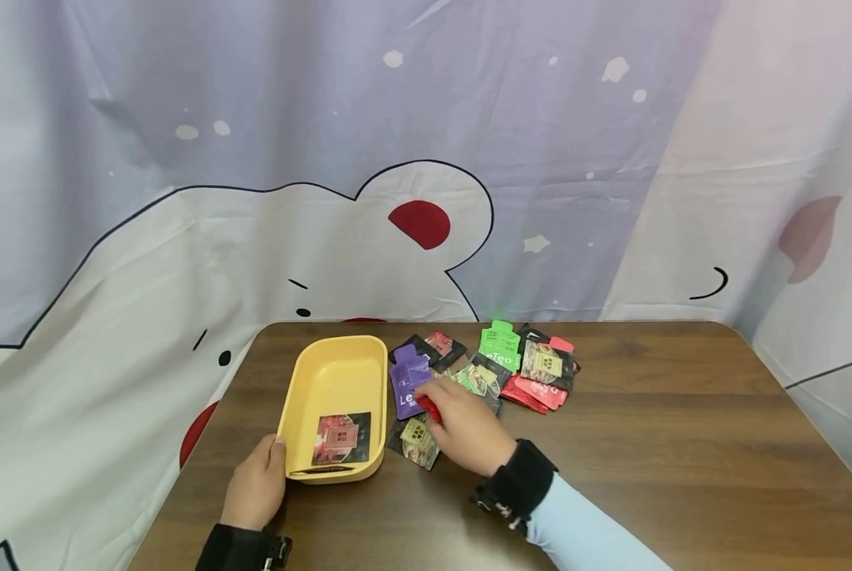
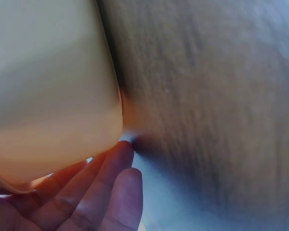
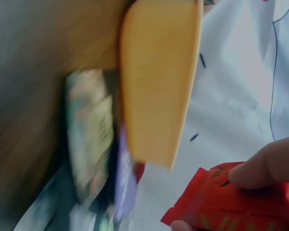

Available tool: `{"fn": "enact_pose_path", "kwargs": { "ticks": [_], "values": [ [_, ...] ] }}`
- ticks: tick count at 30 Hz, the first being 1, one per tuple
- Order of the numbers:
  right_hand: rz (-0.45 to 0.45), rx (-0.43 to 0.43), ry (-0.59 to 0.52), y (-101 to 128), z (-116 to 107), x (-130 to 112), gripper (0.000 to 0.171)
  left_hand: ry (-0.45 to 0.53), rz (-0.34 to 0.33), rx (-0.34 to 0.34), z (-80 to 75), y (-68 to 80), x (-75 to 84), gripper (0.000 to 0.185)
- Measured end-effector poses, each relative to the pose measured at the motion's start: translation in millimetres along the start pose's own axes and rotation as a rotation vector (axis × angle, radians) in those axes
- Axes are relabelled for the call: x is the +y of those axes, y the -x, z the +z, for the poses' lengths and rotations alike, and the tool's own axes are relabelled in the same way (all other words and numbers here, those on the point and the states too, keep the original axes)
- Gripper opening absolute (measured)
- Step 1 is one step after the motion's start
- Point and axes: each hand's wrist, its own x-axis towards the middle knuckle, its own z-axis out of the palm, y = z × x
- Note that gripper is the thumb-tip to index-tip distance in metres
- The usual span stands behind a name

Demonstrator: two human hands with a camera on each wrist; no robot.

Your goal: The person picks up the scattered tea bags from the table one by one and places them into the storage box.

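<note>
Behind your work hangs a pale curtain (image 1: 426,159) printed with a cartoon bear, running the full width of the room just past the far edge of the tabletop. The tabletop (image 1: 683,460) itself is dark brown wood, with its far corners rounded.

Near the left edge sits a yellow tray (image 1: 326,381), long side running away from you, with one dark packet (image 1: 342,438) lying flat in its near end. Just right of the tray, toward the far edge, a heap of small packets (image 1: 519,369) is spread out: purple, green, red and black ones, overlapping.

Your left hand (image 1: 256,484) rests against the tray's near left corner, fingers relaxed along its wall. Your right hand (image 1: 462,424) is over the near end of the heap, just beside the tray, pinching a red packet (image 3: 231,204) between thumb and fingertips.
</note>
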Motion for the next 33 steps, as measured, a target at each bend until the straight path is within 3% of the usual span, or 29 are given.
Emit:
{"fn": "enact_pose_path", "kwargs": {
  "ticks": [11,17,23,33],
  "values": [
    [-0.101,-0.039,-0.068,-45.6,42.2,-62.6,0.039,-0.017,0.0,0.009,3.5,1.1,-1.8,0.054],
    [-0.146,-0.062,-0.081,-60.2,65.9,-91.0,0.036,-0.018,0.042,0.025,2.2,2.3,-6.0,0.051],
    [-0.126,-0.084,-0.062,-62.3,76.5,-95.1,0.037,-0.026,0.066,0.037,-0.7,2.4,-6.0,0.047],
    [-0.121,-0.067,-0.05,-62.2,75.4,-91.7,0.037,-0.03,0.064,0.047,-0.9,-0.9,-3.4,0.046]
  ]
}}
